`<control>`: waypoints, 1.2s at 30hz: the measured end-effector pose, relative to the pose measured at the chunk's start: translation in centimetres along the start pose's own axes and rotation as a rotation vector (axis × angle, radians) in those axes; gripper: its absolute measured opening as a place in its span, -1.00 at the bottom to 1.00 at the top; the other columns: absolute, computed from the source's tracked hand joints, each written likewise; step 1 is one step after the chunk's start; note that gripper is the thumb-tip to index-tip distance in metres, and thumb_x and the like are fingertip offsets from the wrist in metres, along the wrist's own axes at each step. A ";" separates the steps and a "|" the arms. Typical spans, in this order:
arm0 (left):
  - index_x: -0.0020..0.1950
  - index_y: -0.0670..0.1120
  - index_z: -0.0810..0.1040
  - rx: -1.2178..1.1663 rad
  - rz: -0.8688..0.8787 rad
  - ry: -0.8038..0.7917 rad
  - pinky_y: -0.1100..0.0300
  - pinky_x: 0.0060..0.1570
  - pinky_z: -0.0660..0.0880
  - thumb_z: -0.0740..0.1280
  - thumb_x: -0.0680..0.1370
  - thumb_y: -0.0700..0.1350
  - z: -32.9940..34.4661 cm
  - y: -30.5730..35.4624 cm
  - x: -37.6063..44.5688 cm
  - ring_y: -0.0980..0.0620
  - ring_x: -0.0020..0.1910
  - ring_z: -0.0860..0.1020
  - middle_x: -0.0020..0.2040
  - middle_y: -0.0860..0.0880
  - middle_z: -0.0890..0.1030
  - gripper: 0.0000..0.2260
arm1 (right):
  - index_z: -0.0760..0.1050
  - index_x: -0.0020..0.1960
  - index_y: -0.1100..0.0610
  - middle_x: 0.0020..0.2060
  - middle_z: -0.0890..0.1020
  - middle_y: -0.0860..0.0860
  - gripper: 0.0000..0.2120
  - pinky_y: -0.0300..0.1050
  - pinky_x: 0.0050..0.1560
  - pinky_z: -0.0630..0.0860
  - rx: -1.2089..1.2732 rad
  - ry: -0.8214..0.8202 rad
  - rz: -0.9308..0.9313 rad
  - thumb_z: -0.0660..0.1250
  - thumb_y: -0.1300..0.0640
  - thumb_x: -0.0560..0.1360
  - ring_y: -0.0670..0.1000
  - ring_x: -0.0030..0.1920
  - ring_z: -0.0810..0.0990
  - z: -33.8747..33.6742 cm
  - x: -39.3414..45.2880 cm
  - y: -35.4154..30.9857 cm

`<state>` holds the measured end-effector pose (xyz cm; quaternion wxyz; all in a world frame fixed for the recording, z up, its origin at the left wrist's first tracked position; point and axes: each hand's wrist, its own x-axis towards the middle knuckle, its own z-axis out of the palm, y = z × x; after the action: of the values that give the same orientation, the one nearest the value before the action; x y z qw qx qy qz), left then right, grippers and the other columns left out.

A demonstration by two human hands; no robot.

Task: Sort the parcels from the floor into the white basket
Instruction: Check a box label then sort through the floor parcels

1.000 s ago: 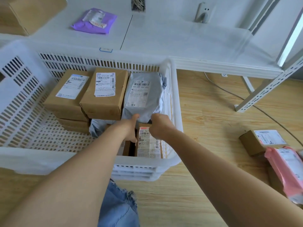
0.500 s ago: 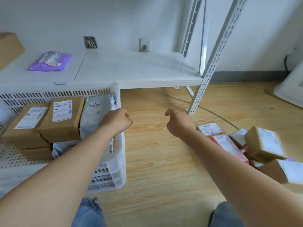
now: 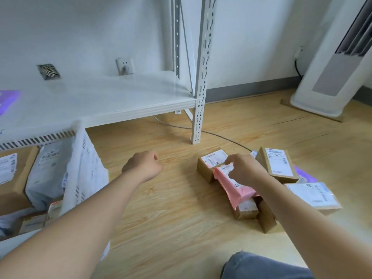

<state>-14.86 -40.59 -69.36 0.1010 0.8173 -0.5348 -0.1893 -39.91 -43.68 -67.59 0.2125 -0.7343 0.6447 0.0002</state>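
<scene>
The white basket stands at the left, holding a grey mailer and brown boxes. A heap of parcels lies on the wooden floor at the right: a pink mailer, a small brown box beside it, a taller brown box and a flat labelled box. My right hand sits on the pink mailer's upper end, fingers curled round its edge. My left hand hovers over bare floor between basket and heap, fingers loosely curled, holding nothing.
A white shelf board runs behind the basket, its slotted post standing just beyond the heap. A grey cable crosses the floor there. A white standing unit is at the far right. My knee in jeans is at the bottom.
Both hands left the basket and swung right with my view. The right hand has come down onto the pink mailer; the left hand stays in the air, holding nothing.
</scene>
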 end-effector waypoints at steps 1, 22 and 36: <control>0.17 0.07 0.48 -0.034 -0.023 -0.022 0.17 -0.07 0.44 0.25 0.45 -0.01 1.2 0.6 0.5 -0.08 0.00 0.51 0.05 -0.01 0.53 -0.71 | 0.41 0.31 0.04 0.18 0.53 0.10 -0.61 -0.05 -0.08 0.57 0.019 -0.009 0.031 0.23 0.17 0.49 0.07 -0.02 0.55 0.2 0.6 1.4; 0.36 0.32 0.11 -0.512 -0.159 -0.436 0.17 -0.30 0.46 0.18 0.49 -0.16 23.0 11.5 8.9 0.00 -0.30 0.43 -0.27 -0.01 0.43 -0.44 | 0.19 0.45 -0.03 0.36 0.37 0.10 -0.43 0.12 0.24 0.43 0.408 -0.172 0.276 0.22 0.08 0.46 0.16 0.29 0.40 12.0 14.6 14.9; 0.42 0.42 -0.01 -0.840 -0.122 -0.663 0.06 0.11 0.44 0.29 0.55 -0.04 26.1 13.3 8.1 -0.14 0.23 0.48 0.46 -0.03 0.29 -0.35 | 0.14 0.47 -0.06 0.10 0.44 0.02 -0.46 0.01 0.13 0.42 0.755 0.050 0.265 0.16 0.12 0.51 0.03 0.11 0.46 14.4 13.6 16.2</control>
<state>-33.98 -52.40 -89.76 0.2338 0.6326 -0.3678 -0.6403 -49.03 -53.36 -89.49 0.4498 -0.5151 0.6935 -0.2270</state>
